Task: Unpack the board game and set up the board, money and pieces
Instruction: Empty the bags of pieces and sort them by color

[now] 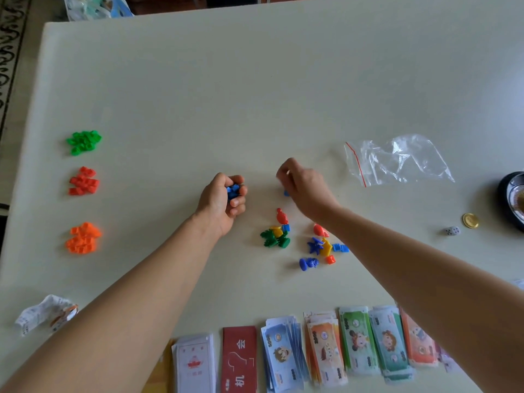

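- The big pale tabletop (198, 95) holds all the game things.
- A row of paper money (354, 344) lies in stacks along the near edge, next to red cards (239, 358) and white cards (194, 361).
- A clear bag (397, 160) lies flat, far to the right.
- The left hand (224, 202) is curled tight around a bunch of blue pieces (233, 190), in the middle.
- The right hand (303, 185) is beside it, fingertips bunched together. I cannot tell if it holds anything.
- Mixed pieces (300, 239) lie loose below the right hand.
- A green pile (84, 141), a red pile (84, 181) and an orange pile (83, 237) sit in a line on the left.
- A gold coin (470, 220) and a die (452, 230) sit close together on the right.
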